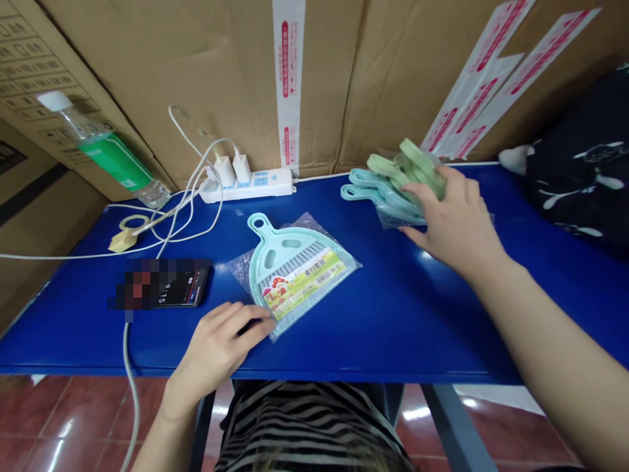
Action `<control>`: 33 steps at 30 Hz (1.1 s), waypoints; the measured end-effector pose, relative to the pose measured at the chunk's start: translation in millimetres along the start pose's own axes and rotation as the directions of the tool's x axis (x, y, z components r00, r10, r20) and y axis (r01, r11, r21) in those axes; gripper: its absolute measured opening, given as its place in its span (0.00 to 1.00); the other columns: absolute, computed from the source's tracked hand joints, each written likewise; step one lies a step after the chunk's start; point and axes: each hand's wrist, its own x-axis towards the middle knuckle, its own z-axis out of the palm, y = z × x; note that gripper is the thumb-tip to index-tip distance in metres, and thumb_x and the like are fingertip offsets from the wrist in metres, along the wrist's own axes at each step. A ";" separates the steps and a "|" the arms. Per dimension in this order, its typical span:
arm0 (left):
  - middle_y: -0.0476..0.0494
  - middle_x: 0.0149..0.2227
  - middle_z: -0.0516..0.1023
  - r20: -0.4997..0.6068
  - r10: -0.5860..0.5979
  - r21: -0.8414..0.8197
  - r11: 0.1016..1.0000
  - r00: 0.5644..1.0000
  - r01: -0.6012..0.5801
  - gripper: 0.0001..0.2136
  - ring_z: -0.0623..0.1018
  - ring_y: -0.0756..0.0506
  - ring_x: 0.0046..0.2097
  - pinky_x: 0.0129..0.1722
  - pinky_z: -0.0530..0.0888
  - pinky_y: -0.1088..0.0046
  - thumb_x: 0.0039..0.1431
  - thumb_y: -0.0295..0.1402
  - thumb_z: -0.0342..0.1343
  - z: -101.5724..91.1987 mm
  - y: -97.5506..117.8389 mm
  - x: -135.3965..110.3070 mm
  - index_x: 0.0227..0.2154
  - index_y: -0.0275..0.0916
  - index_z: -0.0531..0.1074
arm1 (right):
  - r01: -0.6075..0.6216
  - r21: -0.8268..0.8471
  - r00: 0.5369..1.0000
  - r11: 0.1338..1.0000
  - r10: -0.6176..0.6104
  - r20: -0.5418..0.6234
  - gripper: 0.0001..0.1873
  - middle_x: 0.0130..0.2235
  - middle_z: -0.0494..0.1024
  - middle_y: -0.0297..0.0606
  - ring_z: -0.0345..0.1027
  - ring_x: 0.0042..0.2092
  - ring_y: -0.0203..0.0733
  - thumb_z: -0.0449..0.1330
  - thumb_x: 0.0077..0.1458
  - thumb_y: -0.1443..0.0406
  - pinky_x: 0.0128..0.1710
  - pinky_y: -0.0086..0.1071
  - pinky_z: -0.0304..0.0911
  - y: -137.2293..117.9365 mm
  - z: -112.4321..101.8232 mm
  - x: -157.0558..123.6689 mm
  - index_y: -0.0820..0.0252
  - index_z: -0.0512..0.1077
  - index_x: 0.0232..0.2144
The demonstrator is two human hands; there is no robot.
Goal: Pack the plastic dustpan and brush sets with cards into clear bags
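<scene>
A light-blue dustpan and brush set [282, 249] in a clear bag with a printed card lies on the blue table. My left hand [223, 341] rests at its lower left corner, thumb and forefinger closed on the bag's edge. Farther back to the right, bagged green dustpan sets [393, 167] lie over bagged light-blue ones [376, 190], handles pointing left. My right hand [455, 216] reaches over this pile, its fingers curled on a green set and its thumb lower down by the blue ones. Part of the pile is hidden behind that hand.
A white power strip [260, 183] with plugs and tangled cables stands against the cardboard. At left are a green-labelled bottle [115, 157], a yellow tape-like item [122, 240] and a phone [184, 288]. A dark patterned cloth item [580, 164] sits at right.
</scene>
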 end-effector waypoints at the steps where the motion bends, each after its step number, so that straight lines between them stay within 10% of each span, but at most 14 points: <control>1: 0.47 0.37 0.81 0.001 -0.005 0.006 1.000 1.000 0.005 0.16 0.76 0.50 0.31 0.32 0.72 0.72 0.66 0.20 0.42 0.3 -0.1 -0.2 0.39 0.41 0.74 | 0.025 0.009 1.000 1.000 -0.025 -0.005 0.26 0.59 0.62 0.65 0.62 0.53 0.70 0.62 0.54 0.65 0.44 0.56 0.64 0.6 0.9 1.1 0.61 0.68 0.55; 33: 0.46 0.39 0.81 -0.099 -0.135 0.012 0.991 0.986 0.137 0.09 0.80 0.50 0.38 0.40 0.77 0.74 0.68 0.25 0.48 10.0 -0.4 -6.2 0.42 0.38 0.73 | 0.096 -0.136 0.994 0.986 -0.102 -0.036 0.17 0.51 0.76 0.48 0.60 0.49 0.57 0.54 0.62 0.68 0.35 0.39 0.56 -13.3 7.3 8.0 0.46 0.82 0.41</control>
